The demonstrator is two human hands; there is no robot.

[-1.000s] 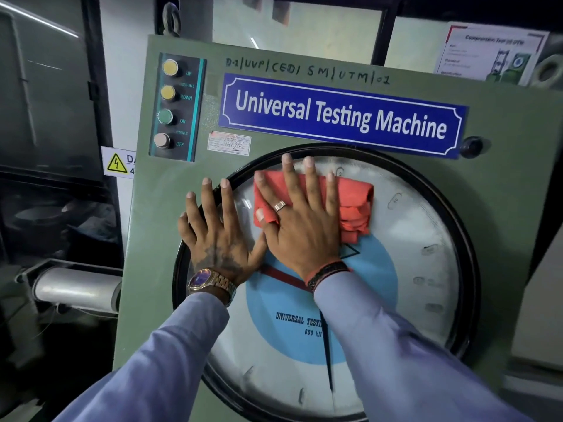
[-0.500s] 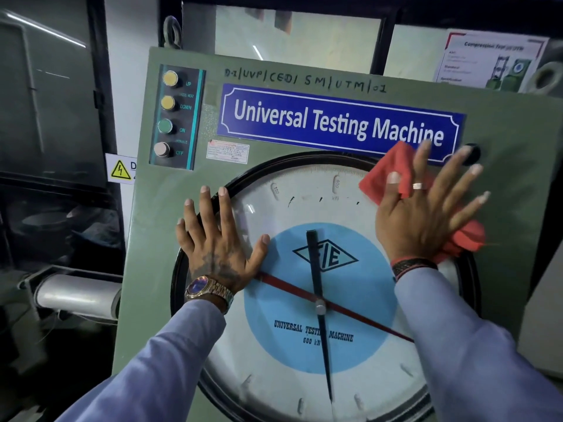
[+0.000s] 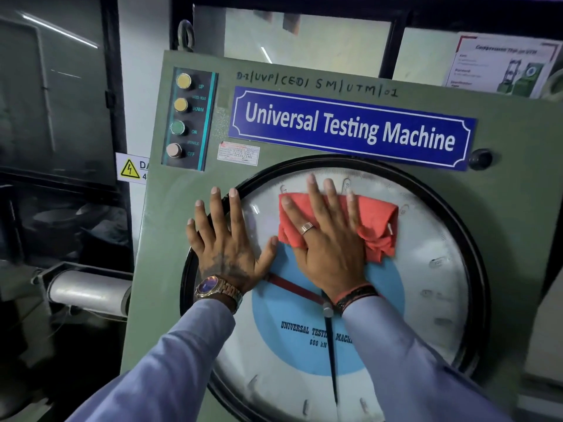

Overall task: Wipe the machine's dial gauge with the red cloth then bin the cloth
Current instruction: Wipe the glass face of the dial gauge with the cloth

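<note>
red cloth (image 3: 376, 222): folded pad, centre of frame, flat on the upper glass of the dial gauge (image 3: 426, 300).
right hand (image 3: 327, 245): fingers spread open, palm pinning the cloth, not clenched round it.
left hand (image 3: 227, 242): fingers splayed, empty, braced on the gauge's black rim, centre left.
step: wiping; lower glass likely undone.
bin: not in view.
risk: loose folds at the cloth's right edge could slip from under the palm and drop.

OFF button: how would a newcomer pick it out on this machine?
Find the blue nameplate; left of it sits a dark button strip. The OFF button is the lowest of four, pale, below the green ON button.
</note>
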